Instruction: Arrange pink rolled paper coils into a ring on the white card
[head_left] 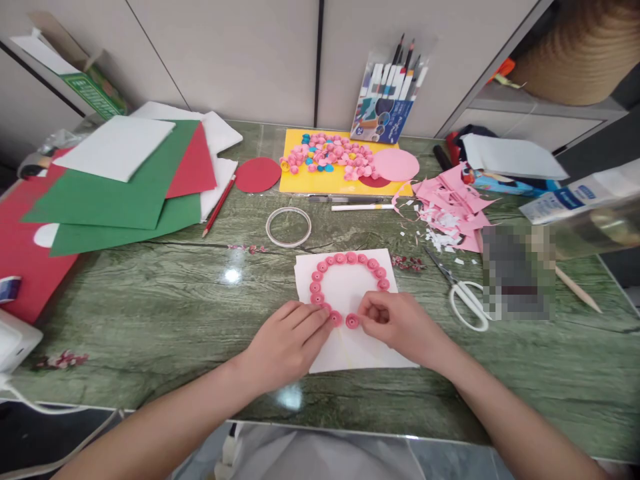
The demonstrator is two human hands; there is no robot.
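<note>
A ring of pink rolled-paper rosettes (351,257) lies on a white paper sheet (345,350) in front of me. My left hand (293,333) rests at the sheet's left side, fingers together, their tips pressed against a pink paper rosette (335,319) at the ring's lower left. Its thumb is hidden. From the right, my right hand (400,323) pinches another pink paper rosette (352,321) between thumb and forefinger, a small gap from the left one. The ring's lower right is partly hidden behind this hand.
Behind the sheet lie a tape roll (289,227), a white pen (363,207) and a yellow card (315,183) piled with small paper rolls. Scissors (467,303) and pink paper scraps (453,200) are at right. Green paper (115,193) and a red pencil (219,207) lie left.
</note>
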